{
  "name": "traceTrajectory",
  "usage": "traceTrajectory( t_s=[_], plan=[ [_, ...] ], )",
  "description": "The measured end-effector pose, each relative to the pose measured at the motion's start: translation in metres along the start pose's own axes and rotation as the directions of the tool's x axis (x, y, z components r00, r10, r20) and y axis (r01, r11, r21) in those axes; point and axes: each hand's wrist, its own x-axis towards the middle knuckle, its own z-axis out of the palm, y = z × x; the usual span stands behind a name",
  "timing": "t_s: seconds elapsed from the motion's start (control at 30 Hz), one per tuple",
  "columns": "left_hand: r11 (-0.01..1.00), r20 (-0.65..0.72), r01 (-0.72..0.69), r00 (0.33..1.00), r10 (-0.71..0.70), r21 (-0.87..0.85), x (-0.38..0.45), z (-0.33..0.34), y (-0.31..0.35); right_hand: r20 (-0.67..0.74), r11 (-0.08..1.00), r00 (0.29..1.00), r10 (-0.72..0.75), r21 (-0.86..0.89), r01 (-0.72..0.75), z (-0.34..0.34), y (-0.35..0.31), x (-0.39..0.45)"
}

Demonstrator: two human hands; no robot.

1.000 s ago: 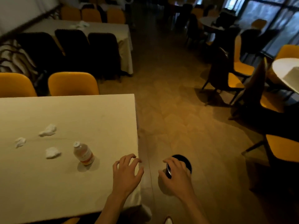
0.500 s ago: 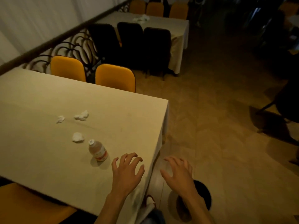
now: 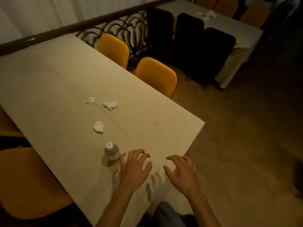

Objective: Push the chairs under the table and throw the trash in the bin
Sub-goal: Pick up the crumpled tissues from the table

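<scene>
Head view: three tissue wads (image 3: pixel 98 126), one bottle (image 3: pixel 112 152), left hand (image 3: pixel 134 167) and right hand (image 3: pixel 182 172) spread, empty.

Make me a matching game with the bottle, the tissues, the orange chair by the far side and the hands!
Things:
1. bottle
2. tissues
3. far orange chair
4. hands

Descriptions:
A. crumpled and white, in the middle of the table
B. empty, fingers spread above the table's near corner
C. standing upright with a white cap
D. tucked against the table's far edge

Pairs: 1-C, 2-A, 3-D, 4-B
</scene>
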Motion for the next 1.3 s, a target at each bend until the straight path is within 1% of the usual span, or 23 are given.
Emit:
traceTrajectory(
  t_s=[0.17, 0.3, 0.37, 0.47, 0.57, 0.67, 0.77, 0.87, 0.93, 1.03, 1.13, 1.2, 1.3],
  plan=[
    [0.989, -0.068, 0.146, 0.987, -0.147, -0.021, 0.019, 0.003, -0.011, 0.088, 0.995, 0.992, -0.095, -0.024, 0.097, -0.005, -0.014, 0.058],
    [0.966, -0.102, 0.254, 0.961, -0.258, -0.056, 0.035, 0.015, -0.015, 0.175, 0.976, 0.963, -0.203, -0.04, 0.213, -0.006, -0.021, 0.108],
    [0.945, -0.163, 0.317, 0.931, -0.325, -0.075, 0.047, 0.024, -0.017, 0.229, 0.961, 0.938, -0.259, -0.035, 0.274, -0.005, -0.022, 0.136],
    [0.899, -0.249, 0.42, 0.864, -0.437, -0.12, 0.066, 0.04, -0.017, 0.309, 0.925, 0.882, -0.357, -0.016, 0.38, -0.003, -0.014, 0.181],
    [0.833, -0.309, 0.525, 0.774, -0.552, -0.175, 0.083, 0.053, -0.009, 0.391, 0.87, 0.799, -0.457, 0.011, 0.493, -0.008, -0.002, 0.226],
    [0.79, -0.349, 0.587, 0.713, -0.608, -0.177, 0.097, 0.061, 0.0, 0.44, 0.832, 0.736, -0.514, 0.048, 0.553, -0.017, 0.005, 0.264],
    [0.731, -0.385, 0.653, 0.635, -0.67, -0.197, 0.112, 0.063, 0.008, 0.492, 0.785, 0.658, -0.569, 0.09, 0.612, -0.025, 0.009, 0.299],
    [0.685, -0.429, 0.681, 0.554, -0.713, -0.259, 0.126, 0.063, 0.01, 0.554, 0.732, 0.566, -0.61, 0.12, 0.671, -0.024, 0.003, 0.324],
    [0.658, -0.44, 0.702, 0.518, -0.734, -0.272, 0.14, 0.063, 0.005, 0.57, 0.711, 0.529, -0.629, 0.146, 0.688, -0.018, -0.002, 0.342],
    [0.626, -0.422, 0.743, 0.502, -0.755, -0.236, 0.16, 0.068, -0.012, 0.586, 0.699, 0.501, -0.637, 0.164, 0.696, -0.004, -0.008, 0.367],
    [0.614, -0.416, 0.764, 0.502, -0.758, -0.197, 0.17, 0.08, -0.039, 0.581, 0.684, 0.492, -0.648, 0.161, 0.711, 0.017, -0.015, 0.387],
    [0.611, -0.382, 0.777, 0.524, -0.761, -0.151, 0.175, 0.09, -0.061, 0.582, 0.682, 0.485, -0.653, 0.174, 0.71, 0.033, -0.025, 0.398],
    [0.577, -0.321, 0.81, 0.523, -0.79, -0.1, 0.188, 0.106, -0.092, 0.564, 0.683, 0.486, -0.668, 0.205, 0.701, 0.054, -0.045, 0.413]
  ],
)
